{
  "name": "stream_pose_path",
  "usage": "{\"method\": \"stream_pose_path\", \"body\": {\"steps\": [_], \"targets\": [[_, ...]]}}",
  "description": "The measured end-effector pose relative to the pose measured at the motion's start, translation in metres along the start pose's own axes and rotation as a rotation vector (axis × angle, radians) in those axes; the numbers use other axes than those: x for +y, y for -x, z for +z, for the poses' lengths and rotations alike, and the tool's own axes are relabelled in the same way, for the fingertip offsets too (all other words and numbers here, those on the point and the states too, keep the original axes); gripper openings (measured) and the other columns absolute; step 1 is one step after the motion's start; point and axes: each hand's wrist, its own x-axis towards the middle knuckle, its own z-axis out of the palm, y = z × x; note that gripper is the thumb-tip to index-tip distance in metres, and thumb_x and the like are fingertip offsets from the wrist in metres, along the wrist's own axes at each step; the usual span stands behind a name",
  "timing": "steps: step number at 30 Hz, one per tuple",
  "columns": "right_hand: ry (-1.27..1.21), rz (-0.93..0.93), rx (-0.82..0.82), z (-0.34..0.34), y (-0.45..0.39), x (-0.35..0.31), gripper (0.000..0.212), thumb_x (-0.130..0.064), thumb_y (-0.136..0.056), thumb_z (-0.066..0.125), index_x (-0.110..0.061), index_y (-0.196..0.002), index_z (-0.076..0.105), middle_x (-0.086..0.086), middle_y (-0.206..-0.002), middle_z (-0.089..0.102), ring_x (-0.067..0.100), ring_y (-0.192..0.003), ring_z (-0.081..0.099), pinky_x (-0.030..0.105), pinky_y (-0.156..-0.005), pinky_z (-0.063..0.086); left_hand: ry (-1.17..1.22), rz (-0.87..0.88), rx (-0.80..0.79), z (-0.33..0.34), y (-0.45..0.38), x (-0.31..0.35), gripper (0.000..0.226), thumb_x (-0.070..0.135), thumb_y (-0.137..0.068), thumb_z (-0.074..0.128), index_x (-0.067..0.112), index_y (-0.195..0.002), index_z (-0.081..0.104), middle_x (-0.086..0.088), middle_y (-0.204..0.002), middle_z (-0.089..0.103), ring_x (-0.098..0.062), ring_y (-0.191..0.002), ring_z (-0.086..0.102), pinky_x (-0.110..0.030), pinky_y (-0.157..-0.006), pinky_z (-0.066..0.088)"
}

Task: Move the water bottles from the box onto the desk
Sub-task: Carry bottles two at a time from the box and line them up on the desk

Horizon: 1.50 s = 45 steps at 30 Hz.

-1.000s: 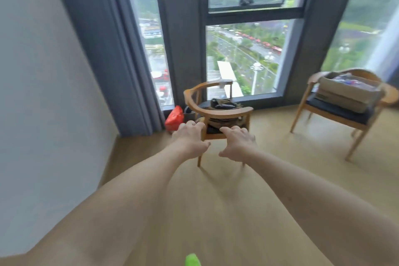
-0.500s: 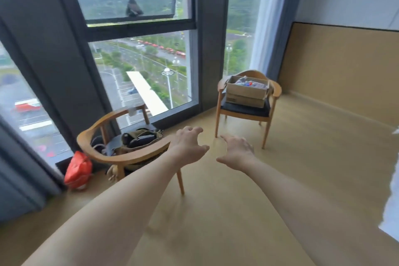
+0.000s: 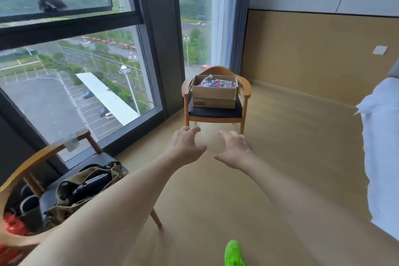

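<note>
A cardboard box (image 3: 213,95) sits on the black seat of a wooden chair (image 3: 246,90) by the window corner. Water bottles (image 3: 213,83) with coloured caps lie inside it, only their tops showing. My left hand (image 3: 186,145) and my right hand (image 3: 233,149) are stretched out ahead of me, side by side, fingers spread and holding nothing. Both hover over the floor well short of the chair and box. No desk is in view.
A second wooden chair (image 3: 32,157) with an olive bag (image 3: 86,190) on it stands close at the lower left, a red bag (image 3: 13,229) beside it. White bedding (image 3: 382,147) fills the right edge. A green shoe (image 3: 234,252) shows below. Wooden floor lies between me and the box.
The view has swung right and moved forward: the chair with the box went from the far right to straight ahead and nearer. Both hands stay outstretched, fingers now more spread.
</note>
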Motion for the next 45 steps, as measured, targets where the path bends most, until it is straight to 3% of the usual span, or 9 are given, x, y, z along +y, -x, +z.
{"method": "stream_pose_path", "body": {"steps": [13,17,21,25,32,39,45], "targets": [[-0.103,-0.016,-0.044,-0.030,-0.280,0.052,0.082,-0.037,-0.088,0.078,-0.028,-0.157,0.035,0.003,-0.155,0.043,0.027,-0.143,0.037,0.042,-0.111,0.041,0.007,-0.040,-0.020,0.040,-0.289,0.010,0.064,0.053,-0.083,0.073,0.035,-0.141,0.050,0.002,-0.142,0.053,-0.023,-0.133,0.047,-0.034,-0.091,0.044],[-0.088,0.009,-0.081,-0.030,-0.346,0.064,0.082,-0.039,-0.088,0.078,-0.028,-0.157,0.035,0.003,-0.155,0.043,0.027,-0.143,0.038,0.041,-0.110,0.041,0.052,-0.083,-0.062,0.049,-0.357,0.004,0.064,0.052,-0.085,0.073,0.034,-0.141,0.050,0.003,-0.141,0.053,-0.022,-0.131,0.048,-0.037,-0.097,0.048],[-0.077,0.038,-0.100,-0.022,-0.414,0.078,0.082,-0.039,-0.087,0.077,-0.027,-0.157,0.035,0.005,-0.154,0.044,0.028,-0.140,0.039,0.041,-0.108,0.043,0.059,-0.116,-0.085,0.065,-0.428,-0.014,0.067,0.050,-0.085,0.073,0.032,-0.144,0.049,0.002,-0.140,0.052,-0.021,-0.128,0.050,-0.030,-0.090,0.047],[-0.052,0.073,-0.110,-0.011,-0.491,0.085,0.081,-0.039,-0.087,0.077,-0.026,-0.156,0.035,0.005,-0.153,0.045,0.029,-0.140,0.040,0.042,-0.110,0.043,0.063,-0.085,-0.103,0.080,-0.509,-0.032,0.067,0.052,-0.082,0.069,0.033,-0.144,0.049,0.002,-0.141,0.053,-0.021,-0.127,0.050,-0.035,-0.098,0.051],[-0.033,0.150,-0.125,0.007,-0.639,0.075,0.080,-0.041,-0.088,0.076,-0.026,-0.156,0.035,0.006,-0.154,0.044,0.029,-0.140,0.041,0.046,-0.111,0.044,0.085,-0.046,-0.136,0.092,-0.663,-0.057,0.071,0.052,-0.084,0.071,0.031,-0.147,0.046,0.001,-0.143,0.053,-0.020,-0.126,0.052,-0.036,-0.093,0.057],[-0.032,0.194,-0.161,0.019,-0.752,0.065,0.083,-0.042,-0.087,0.077,-0.026,-0.156,0.034,0.006,-0.153,0.045,0.030,-0.139,0.041,0.048,-0.111,0.042,0.084,-0.007,-0.185,0.086,-0.785,-0.064,0.070,0.048,-0.088,0.071,0.031,-0.150,0.044,-0.001,-0.154,0.047,-0.024,-0.141,0.043,-0.040,-0.106,0.046],[-0.052,0.256,-0.199,0.036,-0.822,0.080,0.085,-0.043,-0.086,0.079,-0.026,-0.156,0.034,0.003,-0.152,0.046,0.028,-0.139,0.044,0.046,-0.109,0.046,0.088,-0.023,-0.279,0.102,-0.850,-0.077,0.070,0.047,-0.089,0.069,0.030,-0.151,0.043,-0.002,-0.154,0.045,-0.024,-0.141,0.041,-0.040,-0.107,0.044]]}}
